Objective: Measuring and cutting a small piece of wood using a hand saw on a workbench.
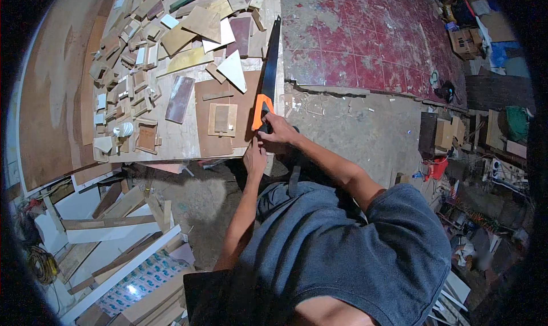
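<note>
1. The handsaw (263,110) lies along the right-hand edge of the desk (184,139), its orange handle toward me and its dark blade pointing away; I can't tell whether the blade touches the wood under it.
2. The handle is right at the fingers of my right hand (279,130), which reaches in from the right side of it.
3. Those fingers are curled closed around the dark inner part of the grip.
4. My left hand (254,156) is just below the handle, at the near edge of the desk, its fingertips close to the handle's lower end and my right fingers. I can't tell how far open its fingers are or whether they hold anything.
5. Left of the handle lies a brown board (237,141), with a small rectangular panel (219,119) on it and a thin strip (217,96) beyond the panel.
6. A white triangular piece (233,71) sits near the blade's left side, so room there is tight; farther left, wood offcuts (191,41) crowd the desk.
7. On the right, past the desk's edge, the concrete floor (354,132) gives open room, with red tiles (365,41) beyond a broken edge.
8. Below the desk on my left, stacked boards (108,223) fill the ground.
</note>
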The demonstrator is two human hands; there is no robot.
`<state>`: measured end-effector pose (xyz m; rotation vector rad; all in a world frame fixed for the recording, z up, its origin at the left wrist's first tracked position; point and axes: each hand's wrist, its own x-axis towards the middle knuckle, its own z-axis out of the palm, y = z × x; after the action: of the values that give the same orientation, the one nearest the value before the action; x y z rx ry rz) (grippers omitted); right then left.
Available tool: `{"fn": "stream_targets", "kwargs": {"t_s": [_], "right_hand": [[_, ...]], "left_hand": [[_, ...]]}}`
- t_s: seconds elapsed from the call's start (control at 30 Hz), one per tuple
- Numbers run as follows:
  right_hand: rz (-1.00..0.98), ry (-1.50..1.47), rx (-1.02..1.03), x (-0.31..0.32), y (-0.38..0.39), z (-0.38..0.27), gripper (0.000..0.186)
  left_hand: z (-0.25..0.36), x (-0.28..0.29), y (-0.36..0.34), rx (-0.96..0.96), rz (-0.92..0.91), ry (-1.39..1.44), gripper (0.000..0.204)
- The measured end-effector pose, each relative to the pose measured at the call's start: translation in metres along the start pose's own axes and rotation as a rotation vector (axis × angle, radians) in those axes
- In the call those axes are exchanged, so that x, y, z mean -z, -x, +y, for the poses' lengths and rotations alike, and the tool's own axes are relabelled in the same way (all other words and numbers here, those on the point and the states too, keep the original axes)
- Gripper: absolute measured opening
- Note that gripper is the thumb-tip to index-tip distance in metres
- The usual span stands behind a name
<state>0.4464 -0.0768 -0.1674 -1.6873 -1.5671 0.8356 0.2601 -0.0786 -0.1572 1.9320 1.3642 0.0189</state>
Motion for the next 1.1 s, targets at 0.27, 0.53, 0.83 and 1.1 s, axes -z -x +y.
{"fn": "stream_targets", "kwargs": {"t_s": [0.27,0.53,0.83,1.1], "right_hand": [[0.075,-0.146,0.007,0.022,0.003,-0.01,0.044],[0.142,-0.184,0.034,0.038,0.008,-0.028,0.027],[0.102,-0.174,-0.114,0.067,0.018,-0.032,0.029],[0.356,0.019,-0.159,0.125,0.047,-0.043,0.026]], "left_hand": [[-0.012,-0.022,-0.027,-0.085,-0.078,-0.211,0.028],[-0.033,-0.04,-0.05,-0.163,0.048,0.076,0.021],[-0.018,-0.033,-0.057,-0.375,0.137,-0.134,0.006],[0.002,-0.011,-0.064,-0.326,0.034,-0.255,0.018]]}}
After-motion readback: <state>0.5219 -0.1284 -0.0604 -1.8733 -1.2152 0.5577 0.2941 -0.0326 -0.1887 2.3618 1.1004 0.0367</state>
